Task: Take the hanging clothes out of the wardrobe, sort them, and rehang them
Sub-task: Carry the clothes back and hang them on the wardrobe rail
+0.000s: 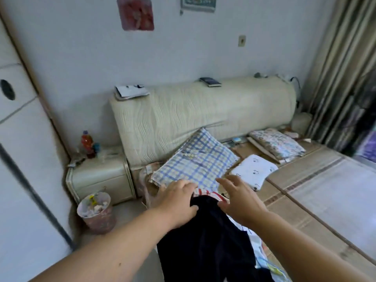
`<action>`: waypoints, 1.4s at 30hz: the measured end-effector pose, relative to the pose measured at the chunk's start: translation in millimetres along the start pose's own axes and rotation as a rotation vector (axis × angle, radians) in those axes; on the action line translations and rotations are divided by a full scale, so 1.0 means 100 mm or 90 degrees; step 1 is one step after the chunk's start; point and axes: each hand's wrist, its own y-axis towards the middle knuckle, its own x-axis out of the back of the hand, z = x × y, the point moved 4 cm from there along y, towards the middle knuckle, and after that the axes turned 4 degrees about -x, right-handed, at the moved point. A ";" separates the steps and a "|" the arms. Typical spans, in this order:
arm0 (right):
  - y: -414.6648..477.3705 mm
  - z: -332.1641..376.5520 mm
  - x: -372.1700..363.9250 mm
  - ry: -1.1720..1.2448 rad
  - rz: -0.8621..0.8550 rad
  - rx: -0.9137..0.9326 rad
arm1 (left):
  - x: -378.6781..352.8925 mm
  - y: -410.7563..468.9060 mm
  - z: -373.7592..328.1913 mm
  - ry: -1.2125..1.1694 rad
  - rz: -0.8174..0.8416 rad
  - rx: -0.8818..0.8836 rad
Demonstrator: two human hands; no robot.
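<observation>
A dark navy garment (207,241) lies on the near edge of the bed, on top of a light patterned garment (262,259). A red-and-white striped garment (203,192) peeks out just beyond its top edge. My left hand (177,200) pinches the dark garment's top left edge, with the thumb on the cloth and the fingers curled over it. My right hand (240,196) hovers at the top right edge with its fingers spread and the thumb touching the cloth. No hangers show. Only the white door of the wardrobe (18,159) is visible, at the far left.
A blue plaid pillow (197,165) and a small white pillow (254,171) lie beyond my hands, against the cream headboard (203,110). A folded floral quilt (276,145) sits further right. Left of the bed stand a nightstand (101,176) with a bottle (87,142) and a full waste bin (95,210).
</observation>
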 end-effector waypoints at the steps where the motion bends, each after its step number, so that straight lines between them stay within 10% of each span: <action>1: -0.04 -0.22 -0.05 0.003 0.007 -0.037 | -0.13 0.10 -0.10 -0.010 0.017 -0.010; 21: 0.66 -2.65 -2.52 0.156 0.141 -0.545 | -3.29 2.59 -0.02 -0.045 0.334 -0.151; 31: 1.66 -3.69 -4.20 0.138 0.159 -0.625 | -5.13 3.39 0.28 0.020 0.425 -0.168; 42: 2.08 -4.14 -4.47 0.152 0.262 -0.696 | -5.41 3.38 0.35 -0.041 0.401 -0.172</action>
